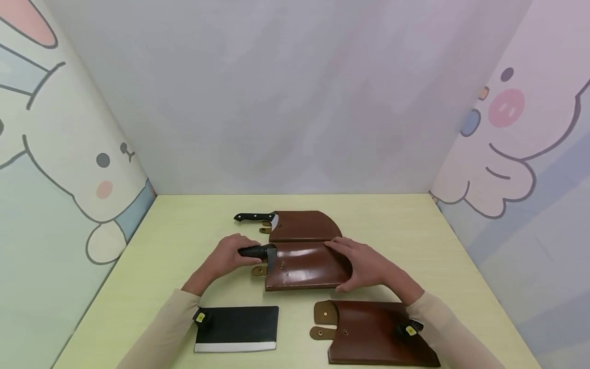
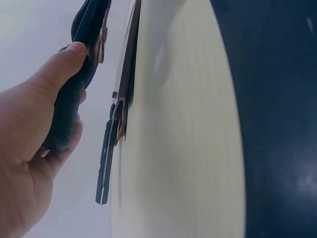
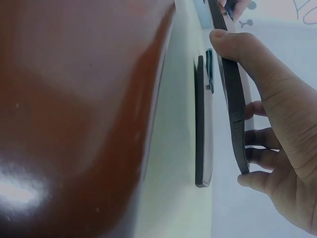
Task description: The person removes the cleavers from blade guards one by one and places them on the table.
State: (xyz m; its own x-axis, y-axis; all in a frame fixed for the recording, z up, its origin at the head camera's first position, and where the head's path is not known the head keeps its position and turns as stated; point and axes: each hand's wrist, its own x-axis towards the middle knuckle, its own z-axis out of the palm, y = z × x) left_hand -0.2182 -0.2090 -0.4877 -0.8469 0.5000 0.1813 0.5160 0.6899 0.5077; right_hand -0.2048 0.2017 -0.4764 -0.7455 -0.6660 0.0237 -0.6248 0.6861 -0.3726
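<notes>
My left hand (image 1: 230, 256) grips the black handle (image 2: 67, 109) of a cleaver whose blade sits in a glossy brown leather sheath (image 1: 309, 266). A narrow strip of blade (image 1: 272, 260) shows at the sheath's mouth, next to a loose snap strap (image 1: 259, 270). At the other end, my right hand (image 1: 366, 264) holds the sheath by its edges, thumb on the near edge and fingers at the far one. Both wrist views show the sheathed cleaver raised above the table. Most of the blade is hidden inside the leather.
Behind lies another brown sheath (image 1: 301, 225) with a black-handled knife (image 1: 254, 217) in it. At front left is a dark cleaver blade (image 1: 239, 325) with a pale edge, partly behind my left wrist. A third sheath (image 1: 369, 333), its straps unfastened, lies under my right forearm.
</notes>
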